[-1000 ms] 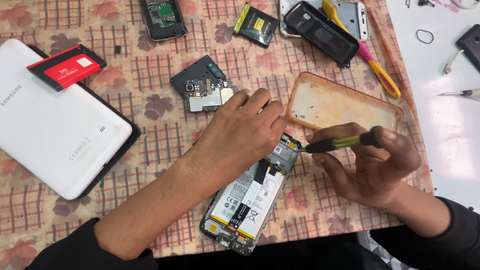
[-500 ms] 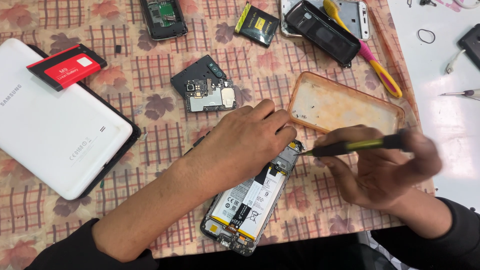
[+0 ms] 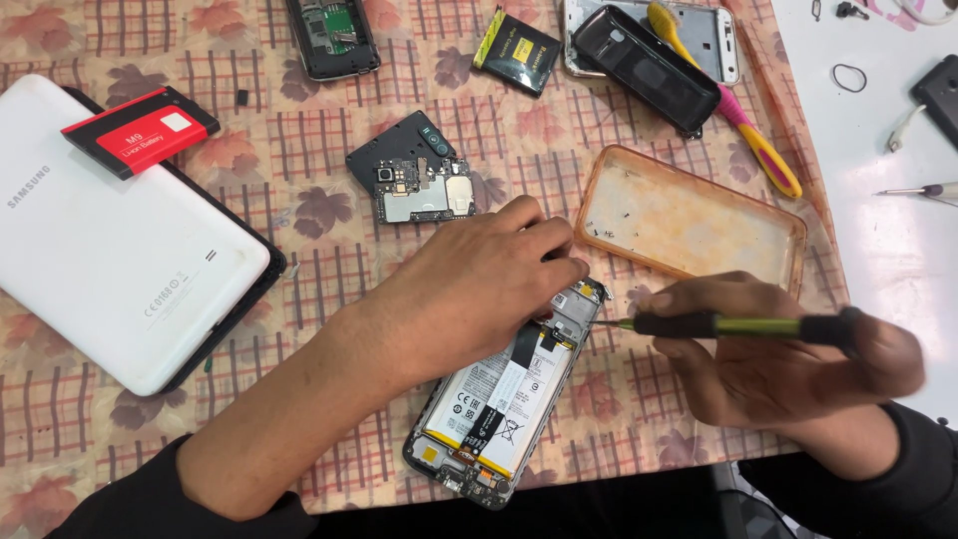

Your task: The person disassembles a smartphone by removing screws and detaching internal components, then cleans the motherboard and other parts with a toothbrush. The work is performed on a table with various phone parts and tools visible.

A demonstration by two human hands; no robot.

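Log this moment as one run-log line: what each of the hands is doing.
left hand: pressing down on opened phone | right hand: holding screwdriver, tip at phone's upper edge | beside: orange case

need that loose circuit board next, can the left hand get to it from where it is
Probably yes. The left hand rests on the opened phone, and the circuit board lies just beyond its fingertips on the tablecloth, with nothing between.

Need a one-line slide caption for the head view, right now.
Left hand steadies an opened phone while the right hand points a screwdriver at its upper edge.
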